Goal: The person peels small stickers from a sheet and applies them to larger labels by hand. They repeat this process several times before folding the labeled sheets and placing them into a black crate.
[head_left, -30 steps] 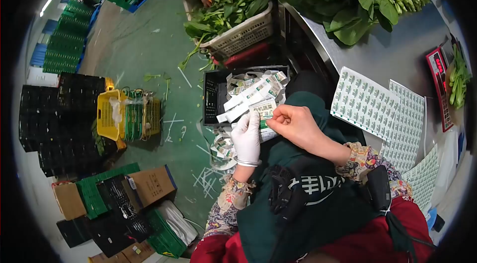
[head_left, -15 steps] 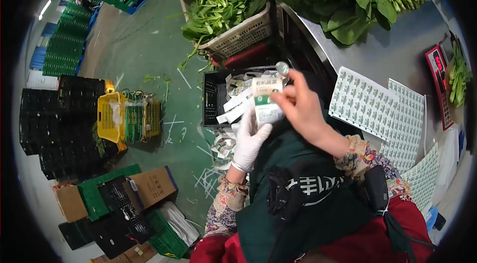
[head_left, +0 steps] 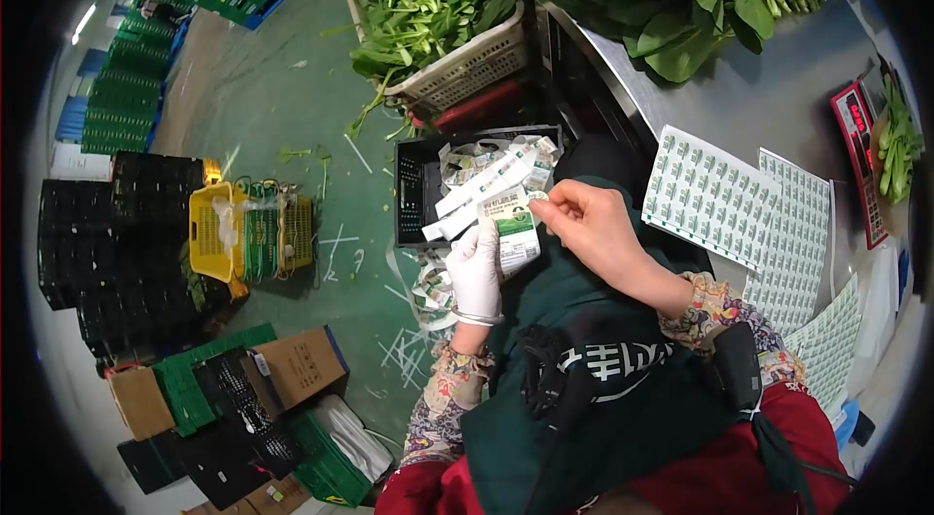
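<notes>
rm L of hands [head_left: 477,282], blk crate [head_left: 413,186] fwd

1. Your steel table [head_left: 803,72] carries label sheets [head_left: 708,196], a scale [head_left: 856,153] right of them and leafy greens [head_left: 671,4] beyond them.
2. Your green floor [head_left: 277,97], left of the sheets, bears a yellow basket [head_left: 206,245].

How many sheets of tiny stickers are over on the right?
3: one sheet farthest left, a second sheet partly under it, and a third sheet nearest the right flowered sleeve. More may be hidden underneath.

The gloved left hand [head_left: 475,282] holds a green-and-white label [head_left: 512,229].
</notes>
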Demonstrator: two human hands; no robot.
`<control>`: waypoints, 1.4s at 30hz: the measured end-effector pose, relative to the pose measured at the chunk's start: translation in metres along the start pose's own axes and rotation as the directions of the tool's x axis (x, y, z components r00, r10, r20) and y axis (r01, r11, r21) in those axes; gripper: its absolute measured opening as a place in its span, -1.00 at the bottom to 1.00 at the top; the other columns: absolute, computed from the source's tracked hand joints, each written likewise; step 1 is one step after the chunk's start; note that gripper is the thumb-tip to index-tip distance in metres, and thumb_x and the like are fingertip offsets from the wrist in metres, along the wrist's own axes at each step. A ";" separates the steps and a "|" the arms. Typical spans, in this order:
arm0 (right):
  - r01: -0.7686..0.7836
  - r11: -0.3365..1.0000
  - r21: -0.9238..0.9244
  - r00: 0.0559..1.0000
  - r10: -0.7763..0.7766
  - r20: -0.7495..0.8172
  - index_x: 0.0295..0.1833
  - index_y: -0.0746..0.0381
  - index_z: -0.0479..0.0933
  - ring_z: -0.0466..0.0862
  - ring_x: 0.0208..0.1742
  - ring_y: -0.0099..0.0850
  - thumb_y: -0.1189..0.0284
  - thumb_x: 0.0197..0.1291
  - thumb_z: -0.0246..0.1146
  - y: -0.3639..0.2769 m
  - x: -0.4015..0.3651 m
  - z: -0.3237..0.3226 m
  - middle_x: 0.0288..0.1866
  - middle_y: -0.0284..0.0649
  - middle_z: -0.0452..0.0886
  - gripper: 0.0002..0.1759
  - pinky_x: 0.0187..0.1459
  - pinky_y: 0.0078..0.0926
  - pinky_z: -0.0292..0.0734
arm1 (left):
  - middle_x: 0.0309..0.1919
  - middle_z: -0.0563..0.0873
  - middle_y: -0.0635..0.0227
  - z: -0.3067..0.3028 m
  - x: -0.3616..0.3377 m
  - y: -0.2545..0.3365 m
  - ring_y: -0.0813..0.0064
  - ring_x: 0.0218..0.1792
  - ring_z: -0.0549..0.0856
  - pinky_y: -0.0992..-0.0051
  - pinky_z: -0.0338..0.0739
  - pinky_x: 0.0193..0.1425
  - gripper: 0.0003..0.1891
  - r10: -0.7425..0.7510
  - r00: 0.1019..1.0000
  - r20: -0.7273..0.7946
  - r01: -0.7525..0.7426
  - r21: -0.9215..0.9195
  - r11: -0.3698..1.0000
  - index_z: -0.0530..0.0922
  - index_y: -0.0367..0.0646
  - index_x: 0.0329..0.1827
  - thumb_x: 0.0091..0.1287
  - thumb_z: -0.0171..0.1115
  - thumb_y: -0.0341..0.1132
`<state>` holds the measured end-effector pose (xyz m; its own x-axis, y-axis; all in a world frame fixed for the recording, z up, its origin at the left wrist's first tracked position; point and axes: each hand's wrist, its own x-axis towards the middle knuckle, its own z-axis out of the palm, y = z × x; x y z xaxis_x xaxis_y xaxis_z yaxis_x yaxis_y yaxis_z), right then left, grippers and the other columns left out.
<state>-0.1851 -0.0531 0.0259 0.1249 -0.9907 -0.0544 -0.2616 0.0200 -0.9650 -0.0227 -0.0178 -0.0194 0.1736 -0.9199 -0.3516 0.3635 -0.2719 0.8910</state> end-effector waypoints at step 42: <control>0.139 0.929 -0.342 0.874 -0.277 -0.398 0.13 0.23 0.46 0.50 -0.35 -0.45 0.45 0.13 0.27 -0.001 -0.001 -0.132 -0.36 -0.27 0.50 -0.58 -0.29 -0.50 0.43 | -0.57 0.55 0.55 0.044 0.020 0.052 0.82 -0.62 0.36 0.75 0.20 -0.55 -0.91 0.210 0.972 0.108 -0.232 0.263 0.936 0.59 -0.28 -0.28 0.30 0.24 -0.42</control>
<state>-0.3110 -0.0697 0.0611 -0.1990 -0.9255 0.3223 -0.5535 -0.1653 -0.8163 -0.0404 -0.0622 0.0324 0.1464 -0.9815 -0.1236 0.0592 -0.1160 0.9915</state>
